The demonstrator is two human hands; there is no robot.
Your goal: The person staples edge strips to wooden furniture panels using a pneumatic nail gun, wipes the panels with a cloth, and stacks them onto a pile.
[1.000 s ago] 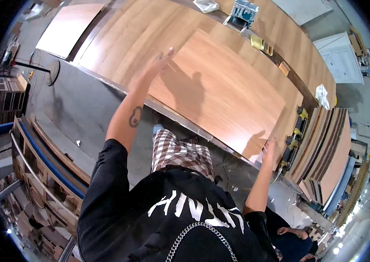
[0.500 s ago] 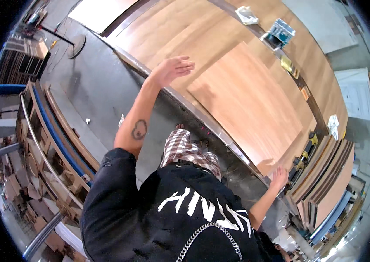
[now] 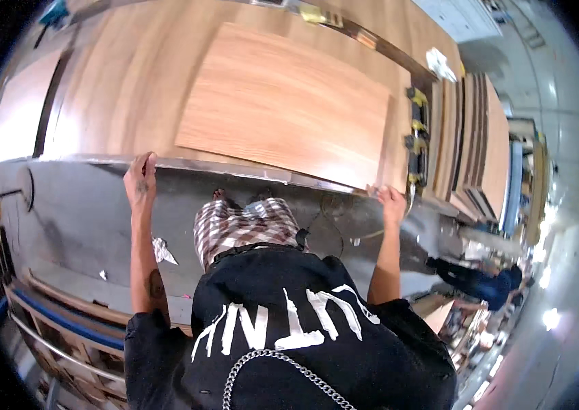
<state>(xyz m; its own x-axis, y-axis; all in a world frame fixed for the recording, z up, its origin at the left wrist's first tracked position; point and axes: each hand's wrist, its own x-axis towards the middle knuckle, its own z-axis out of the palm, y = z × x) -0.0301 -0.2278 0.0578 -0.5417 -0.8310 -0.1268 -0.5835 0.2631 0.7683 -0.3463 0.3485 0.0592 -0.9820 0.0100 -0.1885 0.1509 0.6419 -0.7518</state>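
A flat wood-grain panel [image 3: 283,102] lies on a broad worktable topped with a brown wood-grain sheet [image 3: 122,82]. At the table's near edge, left of the panel, my left hand [image 3: 140,181] is closed with its fingers curled; anything inside it is hidden. My right hand [image 3: 391,203] is also closed, its fingers bent at the panel's near right corner. Whether those fingers grip the panel or only touch it cannot be made out.
Yellow-and-black tools [image 3: 417,137] lie right of the panel, beside a stack of boards [image 3: 470,130]. A crumpled white wrapper [image 3: 440,64] rests farther back. Behind me on the left stands a rack with a metal rail [image 3: 64,355]. Another person [image 3: 477,280] is at the far right.
My view has turned, so the table now runs across in front of me. My left hand, open and raised before, is now lower and curled at the table edge. My right hand stays near the panel's corner.
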